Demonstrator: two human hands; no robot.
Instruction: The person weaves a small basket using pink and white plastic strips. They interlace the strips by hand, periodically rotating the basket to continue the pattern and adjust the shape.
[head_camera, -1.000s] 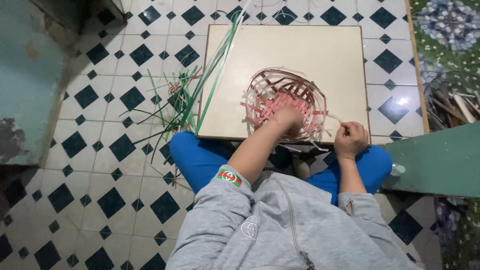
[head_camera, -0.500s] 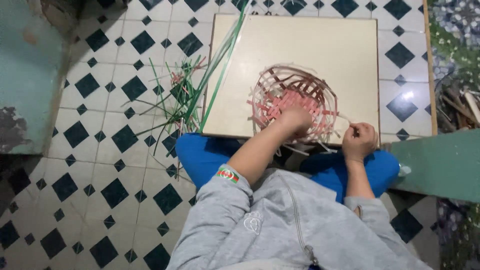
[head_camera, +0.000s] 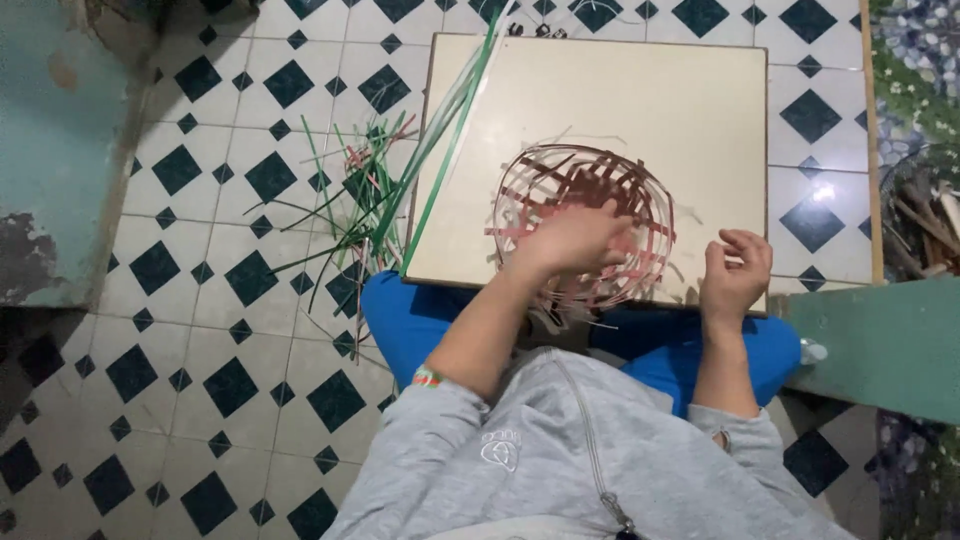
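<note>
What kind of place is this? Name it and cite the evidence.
Probably a home craft spot on the floor: white floor tiles with dark diamond insets, a cream square work board bearing a half-woven pink strip basket, and loose green weaving strips alongside.

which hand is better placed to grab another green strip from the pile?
Left, probably. The left hand rests on the half-woven pink strip basket, on the side nearer the loose green strips lying on the tiled floor. The right hand sits at the basket's far side.
</note>
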